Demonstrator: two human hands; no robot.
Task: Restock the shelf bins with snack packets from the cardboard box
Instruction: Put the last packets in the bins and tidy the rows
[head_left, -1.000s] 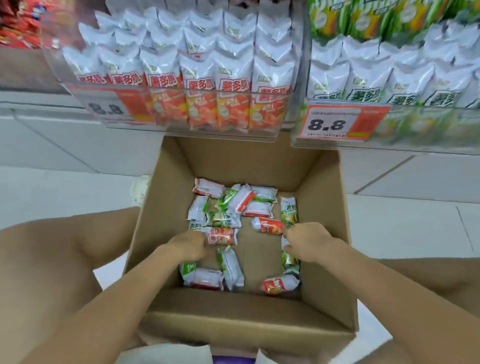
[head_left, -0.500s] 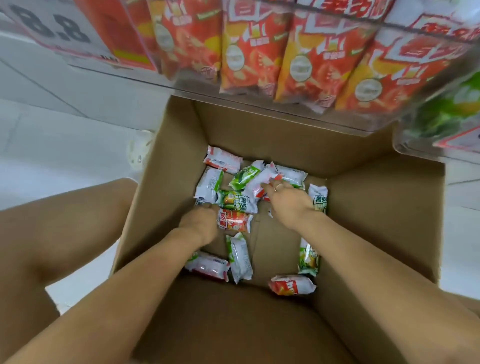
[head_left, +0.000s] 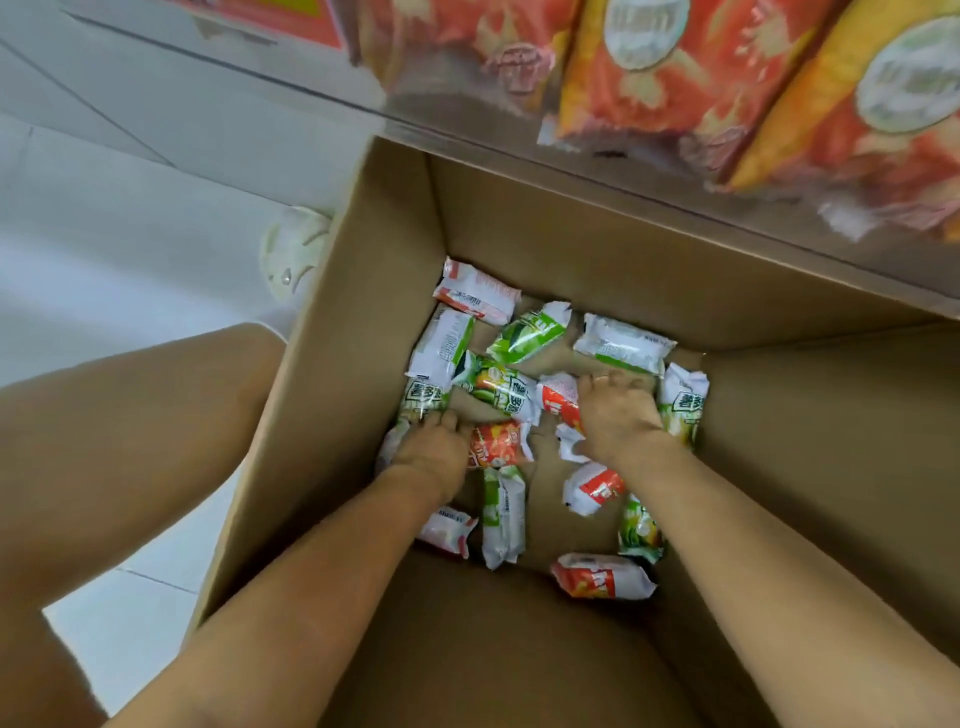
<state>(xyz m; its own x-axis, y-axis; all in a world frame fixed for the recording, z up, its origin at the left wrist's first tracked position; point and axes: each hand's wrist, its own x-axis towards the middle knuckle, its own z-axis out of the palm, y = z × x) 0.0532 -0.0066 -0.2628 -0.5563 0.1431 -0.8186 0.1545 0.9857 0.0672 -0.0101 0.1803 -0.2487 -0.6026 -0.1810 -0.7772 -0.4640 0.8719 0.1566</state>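
Note:
An open cardboard box (head_left: 358, 332) stands on the floor with several small red and green snack packets loose on its bottom. Both my arms reach down into it. My left hand (head_left: 431, 449) lies at the box's left side, fingers curled over a green packet (head_left: 422, 397) that sticks out past it. My right hand (head_left: 621, 415) is near the middle, curled round a red-and-white packet (head_left: 557, 397). Just above the box hangs a clear shelf bin (head_left: 519, 171) filled with red-orange packets (head_left: 670, 83).
My left leg (head_left: 130, 426) is beside the box's left wall. A white perforated shoe (head_left: 293, 249) rests on the pale tiled floor (head_left: 104, 234) behind it. The bin's front edge overhangs the box's far side. More packets (head_left: 602, 577) lie near the box's front.
The view has dropped closer to the box and under the bin. My right hand moved from the right side toward the middle and closed on a red packet. My left hand stayed low at the left.

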